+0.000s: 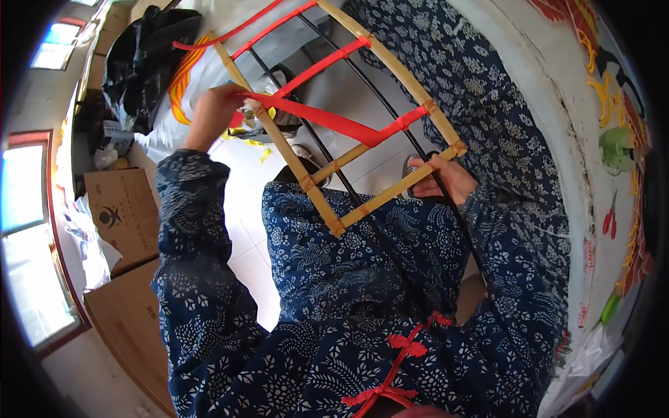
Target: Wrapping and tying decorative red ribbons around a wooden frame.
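A bamboo frame [397, 187] with tied joints and two black rods [374, 89] running lengthwise is held up over my lap. Red ribbon [327, 120] covers several of its crossbars, and one length slants flat across from the right side rail to the left one. At the left rail my left hand [217, 115] is closed on that ribbon, its fingertips partly turned away. My right hand [449, 180] grips the near right corner of the frame, thumb on top and fingers beneath. A loose red ribbon end [202, 46] sticks out past the far left corner.
Cardboard boxes [122, 209] and a black plastic bag [146, 63] stand at the left. On the right, a white table [582, 209] carries red-handled scissors [610, 217] and a green translucent container [617, 150]. Dark blue patterned cloth [502, 104] hangs beside it.
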The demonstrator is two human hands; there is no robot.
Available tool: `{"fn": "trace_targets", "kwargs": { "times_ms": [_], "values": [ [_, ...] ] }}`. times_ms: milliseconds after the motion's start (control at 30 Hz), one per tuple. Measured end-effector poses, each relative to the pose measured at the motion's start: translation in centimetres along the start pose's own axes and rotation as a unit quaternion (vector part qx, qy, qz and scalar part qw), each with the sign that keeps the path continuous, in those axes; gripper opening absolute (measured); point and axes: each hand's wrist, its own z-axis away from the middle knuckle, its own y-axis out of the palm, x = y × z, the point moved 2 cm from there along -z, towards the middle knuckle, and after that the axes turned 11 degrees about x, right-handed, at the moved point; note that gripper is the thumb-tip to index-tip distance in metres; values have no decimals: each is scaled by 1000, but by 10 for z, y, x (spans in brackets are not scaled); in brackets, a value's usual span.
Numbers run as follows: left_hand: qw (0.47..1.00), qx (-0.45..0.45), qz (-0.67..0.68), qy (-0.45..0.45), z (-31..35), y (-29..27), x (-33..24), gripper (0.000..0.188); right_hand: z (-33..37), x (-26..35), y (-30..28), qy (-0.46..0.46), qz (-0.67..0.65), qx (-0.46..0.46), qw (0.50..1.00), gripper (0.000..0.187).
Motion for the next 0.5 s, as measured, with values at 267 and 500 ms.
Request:
{"fn": "trace_targets", "kwargs": {
  "times_ms": [267, 500],
  "values": [
    [979, 39, -195, 47, -16, -15, -13, 27, 17, -7, -5, -24, 138, -143, 980, 43],
    [926, 260, 103, 253, -42, 77, -143, 43, 16, -11, 7, -40, 198, -203, 958, 35]
  ]
}}
